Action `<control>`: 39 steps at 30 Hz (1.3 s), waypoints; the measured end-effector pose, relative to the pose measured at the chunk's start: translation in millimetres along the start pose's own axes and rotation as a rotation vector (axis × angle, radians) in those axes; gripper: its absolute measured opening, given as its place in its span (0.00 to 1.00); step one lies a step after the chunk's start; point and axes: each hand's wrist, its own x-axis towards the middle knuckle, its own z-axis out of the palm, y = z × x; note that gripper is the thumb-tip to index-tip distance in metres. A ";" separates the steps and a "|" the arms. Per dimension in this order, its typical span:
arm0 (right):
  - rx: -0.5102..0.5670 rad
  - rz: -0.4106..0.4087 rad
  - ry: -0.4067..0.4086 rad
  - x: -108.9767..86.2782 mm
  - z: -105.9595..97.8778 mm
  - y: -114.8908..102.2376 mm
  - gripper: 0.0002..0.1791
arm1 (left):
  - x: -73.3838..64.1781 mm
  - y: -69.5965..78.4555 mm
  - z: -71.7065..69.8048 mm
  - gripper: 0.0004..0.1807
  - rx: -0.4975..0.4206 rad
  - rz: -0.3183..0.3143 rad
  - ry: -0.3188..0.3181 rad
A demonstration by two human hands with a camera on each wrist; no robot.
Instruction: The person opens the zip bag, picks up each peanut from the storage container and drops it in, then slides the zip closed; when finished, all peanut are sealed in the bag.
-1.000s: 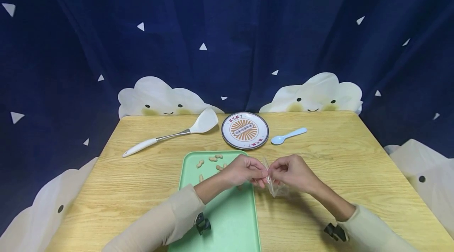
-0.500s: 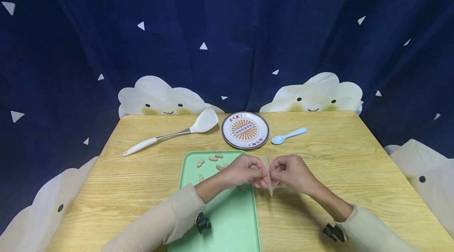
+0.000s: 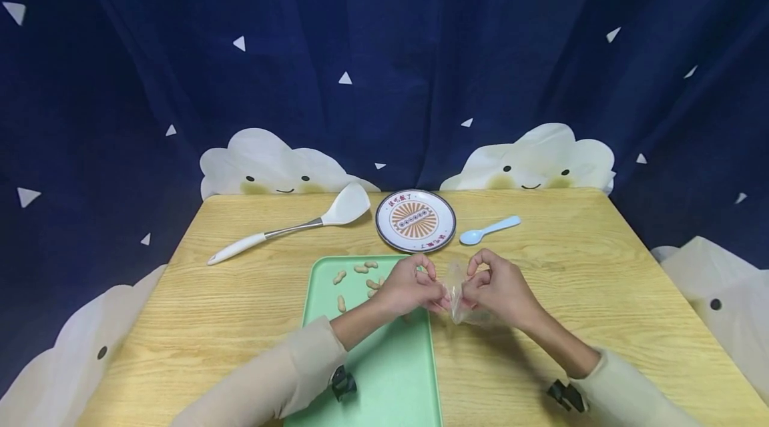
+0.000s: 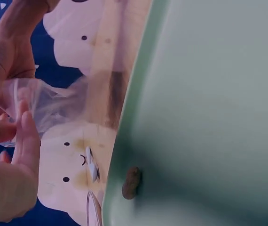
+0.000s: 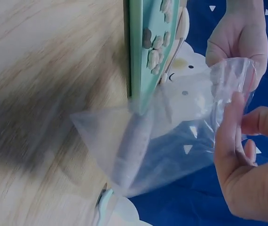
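A clear plastic bag (image 3: 455, 300) is held up between both hands, just past the right edge of the green tray. My left hand (image 3: 411, 288) pinches one side of its mouth, my right hand (image 3: 503, 290) the other. In the right wrist view the bag (image 5: 171, 129) hangs down from the fingers, see-through, with nothing visible inside. Its mouth edge (image 4: 28, 84) appears slightly spread in the left wrist view. Several unshelled peanuts (image 3: 341, 303) lie on the tray (image 3: 384, 360), some partly hidden behind my left hand and forearm.
Behind the tray stands a round patterned plate (image 3: 414, 221). A white-headed spatula (image 3: 345, 205) lies to its left and a small light-blue spoon (image 3: 474, 236) to its right. The wooden table (image 3: 577, 267) ends at a dark blue curtain (image 3: 384, 67).
The bag was nearly edge-on between my fingers; its mouth has now widened. Both index fingers have lifted and bent, and the hands have shifted slightly apart.
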 end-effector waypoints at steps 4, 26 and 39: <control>-0.022 -0.086 0.000 -1.7 0.2 -0.4 0.06 | -3.8 1.6 0.4 0.08 0.105 0.075 0.035; -0.689 -0.423 0.063 0.6 -5.6 -3.8 0.14 | -12.8 2.9 2.3 0.20 0.617 0.284 0.096; -0.777 -0.391 -0.058 0.0 -3.8 -19.9 0.13 | -11.2 7.3 7.1 0.10 0.701 0.272 0.082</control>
